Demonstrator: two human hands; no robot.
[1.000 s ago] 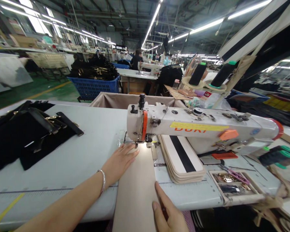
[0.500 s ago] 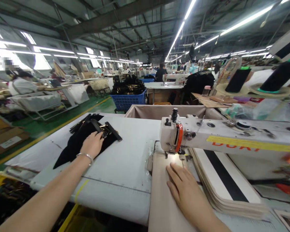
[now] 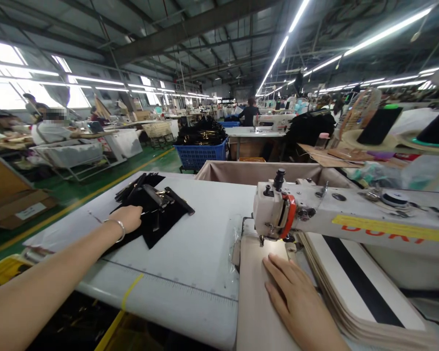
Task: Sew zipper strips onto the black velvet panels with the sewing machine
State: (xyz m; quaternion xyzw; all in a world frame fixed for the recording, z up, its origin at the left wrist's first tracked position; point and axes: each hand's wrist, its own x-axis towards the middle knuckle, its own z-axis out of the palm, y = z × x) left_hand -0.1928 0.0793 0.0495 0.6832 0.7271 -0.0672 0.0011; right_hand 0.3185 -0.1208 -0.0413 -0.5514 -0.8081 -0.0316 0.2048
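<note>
At the left of the table, my left hand [image 3: 131, 219] is closed at the edge of a pile of black fabric pieces [image 3: 164, 224]. Its fingertips are hidden, but a piece of black fabric [image 3: 122, 243] hangs under them and seems gripped. Black straps with gold metal fittings [image 3: 161, 197] lie on the pile. My right hand [image 3: 296, 292] rests flat, fingers extended, on a long beige panel [image 3: 254, 292]. The panel's far end is under the needle area of a white sewing machine [image 3: 274, 209].
A stack of beige-edged panels [image 3: 366, 287] with a black stripe lies right of my right hand. Behind the table stands a beige-lined bin [image 3: 237, 170], then a blue basket [image 3: 201, 152] of black pieces. Black thread spools [image 3: 382, 124] stand at right. A person [image 3: 53, 124] sits far left.
My left hand has shifted left and toward me across the pile and closed, shifting black fabric. My right hand stays on the panel. The view has turned slightly left.
</note>
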